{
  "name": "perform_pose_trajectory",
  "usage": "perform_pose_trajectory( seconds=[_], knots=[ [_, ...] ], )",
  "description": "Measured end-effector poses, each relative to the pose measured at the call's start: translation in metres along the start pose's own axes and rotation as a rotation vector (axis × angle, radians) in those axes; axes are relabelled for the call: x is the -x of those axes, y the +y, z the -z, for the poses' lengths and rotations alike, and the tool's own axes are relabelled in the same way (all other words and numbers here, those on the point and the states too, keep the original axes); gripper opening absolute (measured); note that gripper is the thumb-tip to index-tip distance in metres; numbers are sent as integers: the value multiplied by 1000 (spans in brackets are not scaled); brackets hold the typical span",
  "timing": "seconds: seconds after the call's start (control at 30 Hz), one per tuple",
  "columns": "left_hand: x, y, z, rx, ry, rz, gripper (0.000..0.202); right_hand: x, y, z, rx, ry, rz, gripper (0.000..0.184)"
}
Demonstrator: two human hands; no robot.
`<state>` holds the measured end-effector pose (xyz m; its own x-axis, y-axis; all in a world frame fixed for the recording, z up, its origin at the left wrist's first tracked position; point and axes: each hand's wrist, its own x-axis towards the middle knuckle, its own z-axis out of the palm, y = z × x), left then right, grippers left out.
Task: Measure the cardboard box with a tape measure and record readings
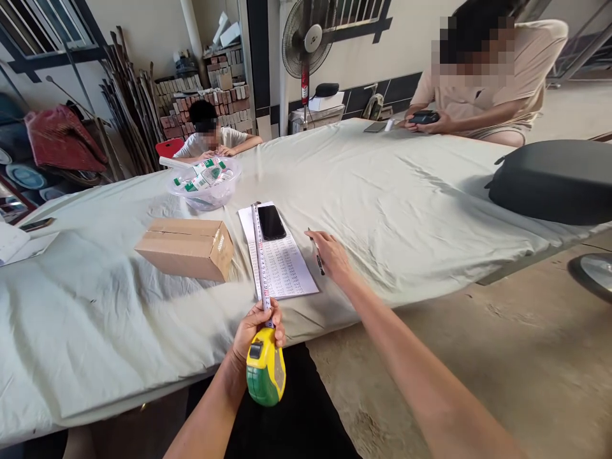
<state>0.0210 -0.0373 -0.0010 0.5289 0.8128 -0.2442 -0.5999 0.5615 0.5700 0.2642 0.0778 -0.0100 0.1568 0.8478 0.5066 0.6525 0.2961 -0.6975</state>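
In my left hand (261, 322) is a yellow and green tape measure (266, 368), closed around the blade near the case mouth. Its pulled-out blade (261, 255) runs forward over the left side of a printed paper sheet (291, 271), with the end near the sheet's far edge. A black smartphone (272, 223) lies on the far part of the sheet, beside the blade. My right hand (332, 256), to the right of the sheet, has its fingers closed over a dark pen (319, 260) at the tabletop; the thumb is hidden.
A cardboard box (184, 248) sits left of the sheet, with a clear plastic basin (205, 185) of green-and-white packets behind it. A dark rounded object (554, 182) rests at the right. Two people sit across the cloth-covered table (406, 210). A fan (308, 38) stands behind.
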Motion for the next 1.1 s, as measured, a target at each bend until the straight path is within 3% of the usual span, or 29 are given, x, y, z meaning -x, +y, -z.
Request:
perform_pose_trajectory(
  seconds=[0.17, 0.5, 0.63, 0.77, 0.87, 0.93, 1.0, 1.1],
  knots=[
    [-1, 0, 2, 28, -29, 17, 12, -30, 20, -12, 262, -219, 140, 54],
    [-8, -4, 12, 67, -104, 34, 12, -29, 46, -28, 280, -197, 26, 61],
    [-5, -6, 11, 97, -149, 19, 10, -28, 48, -29, 241, -181, 20, 56],
    [-4, -10, 12, 128, -203, -11, 8, -33, 46, -26, 165, -136, -16, 39],
    [-5, -13, 14, 143, -243, -27, 9, -38, 29, -31, 71, -79, -46, 33],
    [-6, -15, 15, 143, -262, -30, 10, -36, 6, -41, -12, -79, -39, 39],
    [-5, -16, 15, 135, -272, -31, 10, -32, -23, -57, -112, -163, 13, 57],
    [-4, -15, 14, 117, -279, -30, 12, -24, -65, -88, -224, -282, 107, 100]
  ],
)
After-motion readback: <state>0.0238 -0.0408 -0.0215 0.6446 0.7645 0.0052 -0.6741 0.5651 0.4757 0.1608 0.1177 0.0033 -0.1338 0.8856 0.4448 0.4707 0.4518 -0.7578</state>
